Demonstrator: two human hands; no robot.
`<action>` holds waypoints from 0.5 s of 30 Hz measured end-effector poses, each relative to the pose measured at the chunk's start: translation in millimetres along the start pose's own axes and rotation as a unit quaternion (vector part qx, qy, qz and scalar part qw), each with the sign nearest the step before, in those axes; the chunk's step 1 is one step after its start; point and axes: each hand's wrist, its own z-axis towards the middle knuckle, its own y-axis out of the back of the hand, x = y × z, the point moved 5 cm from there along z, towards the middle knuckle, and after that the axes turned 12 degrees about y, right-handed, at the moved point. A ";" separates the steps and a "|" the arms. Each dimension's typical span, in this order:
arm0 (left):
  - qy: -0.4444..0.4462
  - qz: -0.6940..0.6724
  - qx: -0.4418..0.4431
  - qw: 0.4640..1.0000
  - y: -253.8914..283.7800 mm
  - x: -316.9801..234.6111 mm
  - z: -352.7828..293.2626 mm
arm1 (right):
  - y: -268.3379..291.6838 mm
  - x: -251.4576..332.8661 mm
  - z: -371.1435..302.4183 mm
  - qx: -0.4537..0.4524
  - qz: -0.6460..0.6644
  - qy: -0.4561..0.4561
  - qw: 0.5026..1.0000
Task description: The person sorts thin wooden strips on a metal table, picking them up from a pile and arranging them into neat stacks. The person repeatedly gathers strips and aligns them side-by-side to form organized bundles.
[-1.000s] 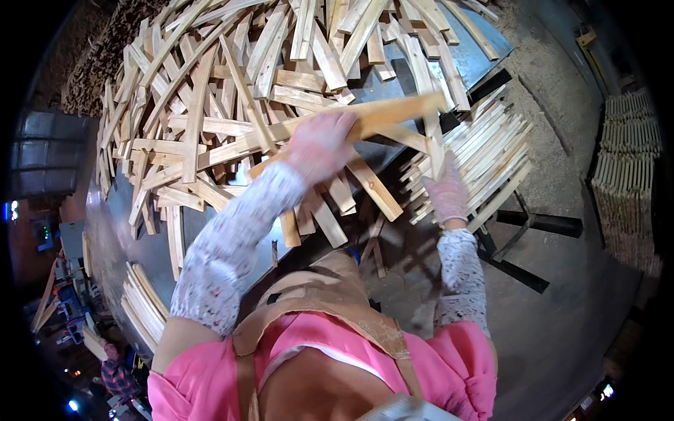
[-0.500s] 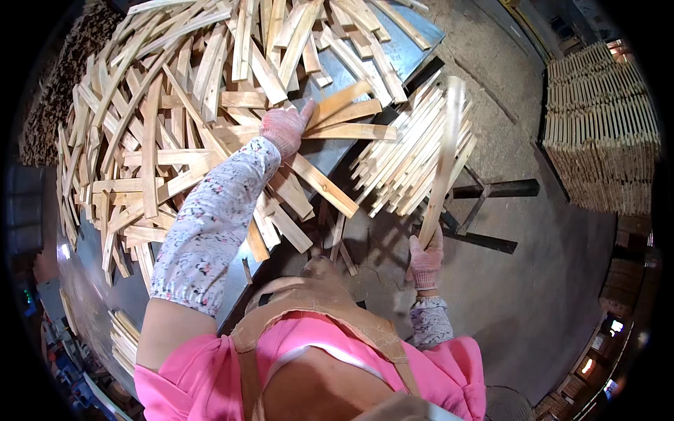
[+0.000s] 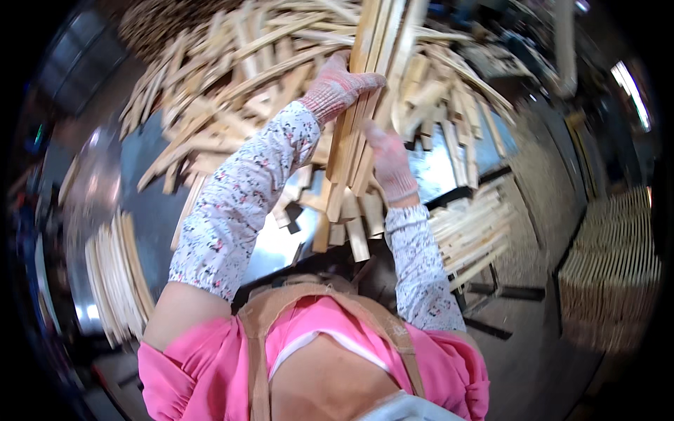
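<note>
A small bundle of long, flat wooden slats (image 3: 359, 105) stands up in front of me, over the heaped table. My left hand (image 3: 344, 88), in a pinkish knitted glove, is wrapped round the bundle from its left side, thumb across the front. Lower down on the right, my gloved right hand (image 3: 390, 163) is closed on the lower end of a paler slat (image 3: 401, 52) that leans against the bundle; motion blurs its fingertips. Behind and below both hands lies a loose heap of wooden slats (image 3: 203, 123), pointing every way.
The metal tabletop (image 3: 144, 151) shows at the heap's left. A row of slats (image 3: 116, 277) lies at the near left. On the right, a neat stack of slats (image 3: 477, 228) sits by a dark metal stand (image 3: 519, 292). A tall slat pile (image 3: 611, 281) stands at the far right.
My left hand has lifted its slats off the heap and turned them upright. My right hand has come up and inward with its slat, beside the bundle. The view has swung left.
</note>
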 end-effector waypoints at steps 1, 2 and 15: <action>0.025 -0.052 -0.003 0.998 25.6 33.1 -5.8 | -39.4 -2.3 -1.1 0.022 0.109 -0.101 0.989; 0.056 -0.091 -0.066 0.992 87.0 57.6 -45.4 | -110.2 22.7 2.1 0.067 0.239 -0.191 0.950; 0.151 -0.458 -0.128 0.867 382.2 478.2 -311.5 | -550.1 19.2 -173.4 0.343 0.332 -0.446 0.757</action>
